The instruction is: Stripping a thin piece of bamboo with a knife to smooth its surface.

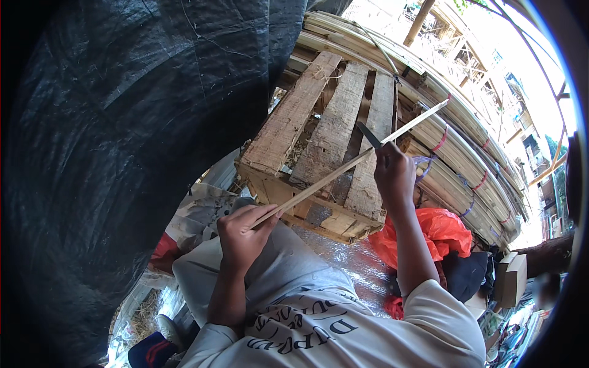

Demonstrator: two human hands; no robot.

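A long, thin wooden strip (328, 178) slants across the view, from my left hand up to the far right. My left hand (244, 233) is closed around its near end, just above my lap. Farther along, my right hand (393, 168) grips a knife (368, 134) by its handle, which the fingers hide. The dark blade points up and left, touching or very close to the strip. Beneath the strip stands a rough wooden pallet crate (334, 132) with spaced slats on top.
Bundles of wooden strips (472, 159) tied with coloured bands lie behind and right of the crate. A black tarp (153, 110) hangs at the left. An orange plastic bag (429, 233) and a cardboard box (510, 279) sit at the right.
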